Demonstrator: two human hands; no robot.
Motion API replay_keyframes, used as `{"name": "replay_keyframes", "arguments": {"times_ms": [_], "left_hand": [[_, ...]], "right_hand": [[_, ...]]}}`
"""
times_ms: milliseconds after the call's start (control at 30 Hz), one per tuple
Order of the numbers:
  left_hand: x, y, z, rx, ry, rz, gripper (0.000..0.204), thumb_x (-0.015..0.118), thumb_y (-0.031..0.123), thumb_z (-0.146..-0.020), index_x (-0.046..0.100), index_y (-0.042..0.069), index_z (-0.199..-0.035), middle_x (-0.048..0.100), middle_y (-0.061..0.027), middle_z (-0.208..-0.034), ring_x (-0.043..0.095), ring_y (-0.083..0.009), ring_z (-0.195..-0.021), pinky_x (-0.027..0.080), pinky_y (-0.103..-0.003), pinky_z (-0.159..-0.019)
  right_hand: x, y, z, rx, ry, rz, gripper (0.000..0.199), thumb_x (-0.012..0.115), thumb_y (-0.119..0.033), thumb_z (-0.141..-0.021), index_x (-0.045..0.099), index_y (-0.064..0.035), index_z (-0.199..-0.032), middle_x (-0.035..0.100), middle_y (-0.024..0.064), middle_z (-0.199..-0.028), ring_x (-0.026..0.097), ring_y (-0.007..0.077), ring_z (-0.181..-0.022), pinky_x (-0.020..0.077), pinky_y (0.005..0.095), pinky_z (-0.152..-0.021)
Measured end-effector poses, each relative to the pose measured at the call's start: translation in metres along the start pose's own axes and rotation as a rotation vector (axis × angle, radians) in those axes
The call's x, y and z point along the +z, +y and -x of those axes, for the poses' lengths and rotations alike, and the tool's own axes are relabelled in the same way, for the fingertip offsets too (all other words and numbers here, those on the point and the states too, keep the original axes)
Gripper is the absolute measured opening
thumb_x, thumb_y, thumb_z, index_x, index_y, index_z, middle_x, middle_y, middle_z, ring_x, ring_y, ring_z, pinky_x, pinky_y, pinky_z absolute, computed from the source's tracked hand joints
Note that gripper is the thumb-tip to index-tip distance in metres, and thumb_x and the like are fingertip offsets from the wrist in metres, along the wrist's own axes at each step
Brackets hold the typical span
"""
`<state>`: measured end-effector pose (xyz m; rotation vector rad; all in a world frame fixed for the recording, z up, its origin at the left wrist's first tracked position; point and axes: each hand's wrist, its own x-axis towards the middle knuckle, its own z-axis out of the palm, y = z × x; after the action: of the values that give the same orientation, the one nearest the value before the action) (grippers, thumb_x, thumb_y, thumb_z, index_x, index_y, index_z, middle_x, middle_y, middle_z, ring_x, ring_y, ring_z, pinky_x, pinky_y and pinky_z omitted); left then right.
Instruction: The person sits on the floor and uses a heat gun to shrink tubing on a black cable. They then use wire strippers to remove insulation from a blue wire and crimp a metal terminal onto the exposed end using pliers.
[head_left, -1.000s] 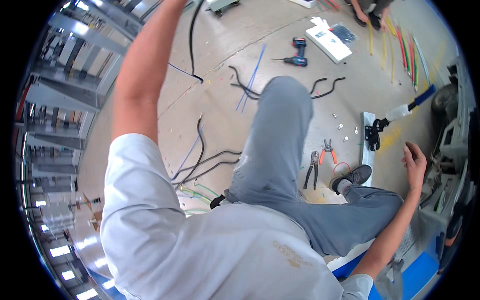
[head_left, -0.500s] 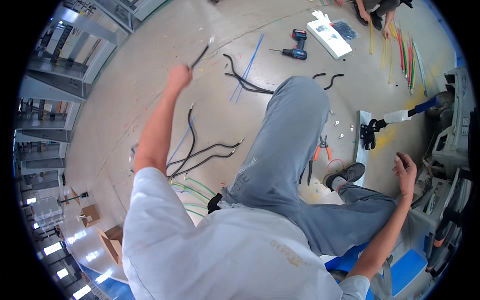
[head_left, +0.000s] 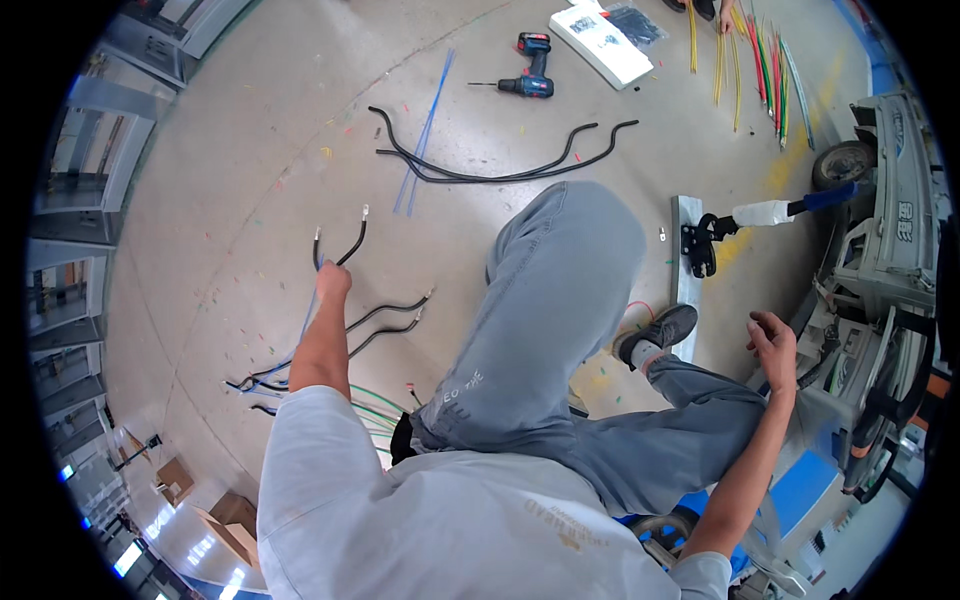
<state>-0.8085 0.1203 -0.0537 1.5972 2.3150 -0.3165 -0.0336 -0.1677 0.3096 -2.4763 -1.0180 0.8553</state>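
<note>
My left hand [head_left: 334,278] is closed around a short black cable [head_left: 355,240], low over the floor on the left. The cable's metal lug points away from me. Just left of it stands another lugged end of a black cable [head_left: 317,246]; part of that cable is hidden by my hand and forearm. More black cables [head_left: 385,308] with metal ends lie right of my forearm, beside thin green wires [head_left: 375,400]. Over my right leg hangs my right hand [head_left: 775,350], fingers loosely bent, thumb apart, holding nothing visible.
Ahead lie two long black cables [head_left: 500,178], thin blue strips [head_left: 428,125], a cordless drill [head_left: 530,70] and a white box [head_left: 605,45]. A crimping tool [head_left: 705,245] sits on a metal bar [head_left: 687,290]. Far right, another person's hand [head_left: 727,22] is by coloured strips [head_left: 770,85].
My left hand has come down and nearer with the cable, beside the other cables. The view has shifted; the orange-handled pliers are now hidden behind my leg. My right hand stays over my leg.
</note>
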Motion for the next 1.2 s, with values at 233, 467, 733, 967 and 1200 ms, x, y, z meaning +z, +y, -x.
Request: {"name": "replay_keyframes", "arguments": {"times_ms": [233, 467, 733, 967, 1200], "left_hand": [[0.016, 0.151, -0.001, 0.418, -0.029, 0.188, 0.036, 0.068, 0.032, -0.092, 0.071, 0.003, -0.114, 0.074, -0.0239, -0.105, 0.071, -0.0428, -0.102, 0.057, -0.051, -0.089], [0.051, 0.335, 0.041, 0.695, -0.156, 0.281, 0.033, 0.072, 0.029, -0.090, 0.072, 0.004, -0.112, 0.074, -0.0225, -0.108, 0.070, -0.0412, -0.104, 0.056, -0.050, -0.089], [0.058, 0.451, 0.045, 0.821, 0.018, 0.275, 0.032, 0.073, 0.022, -0.087, 0.068, 0.003, -0.112, 0.069, -0.0214, -0.111, 0.066, -0.0430, -0.107, 0.055, -0.053, -0.089], [0.089, 0.461, 0.009, 0.817, -0.053, -0.074, 0.022, 0.064, 0.006, -0.086, 0.069, 0.006, -0.107, 0.068, -0.0161, -0.117, 0.066, -0.0355, -0.114, 0.058, -0.050, -0.093], [0.088, 0.463, 0.001, 0.898, -0.115, -0.108, 0.021, 0.063, 0.008, -0.087, 0.069, 0.006, -0.108, 0.070, -0.0172, -0.111, 0.068, -0.0349, -0.107, 0.058, -0.049, -0.090]], "right_hand": [[-0.004, -0.013, -0.021, 0.015, -0.054, 0.006, 0.027, 0.070, -0.013, -0.096, 0.071, 0.0032, -0.117, 0.069, 0.0064, -0.082, 0.065, 0.0122, -0.066, 0.0511, 0.0285, -0.061], [-0.004, -0.033, -0.033, 0.074, -0.103, 0.056, 0.029, 0.072, -0.011, -0.093, 0.071, 0.0049, -0.118, 0.067, 0.0074, -0.079, 0.063, 0.0128, -0.067, 0.0508, 0.0298, -0.063], [-0.006, -0.031, -0.042, 0.106, -0.141, 0.057, 0.031, 0.075, -0.009, -0.091, 0.070, 0.0041, -0.118, 0.064, 0.0067, -0.082, 0.060, 0.0129, -0.071, 0.0499, 0.0301, -0.066], [-0.009, -0.017, -0.037, 0.099, -0.106, 0.060, 0.033, 0.075, -0.004, -0.087, 0.069, 0.0047, -0.119, 0.062, 0.0064, -0.081, 0.056, 0.0141, -0.073, 0.0492, 0.0299, -0.070], [-0.007, -0.032, -0.039, 0.104, -0.139, 0.090, 0.035, 0.075, -0.005, -0.088, 0.069, 0.0064, -0.120, 0.062, 0.0063, -0.082, 0.056, 0.0139, -0.074, 0.0495, 0.0306, -0.070]]}}
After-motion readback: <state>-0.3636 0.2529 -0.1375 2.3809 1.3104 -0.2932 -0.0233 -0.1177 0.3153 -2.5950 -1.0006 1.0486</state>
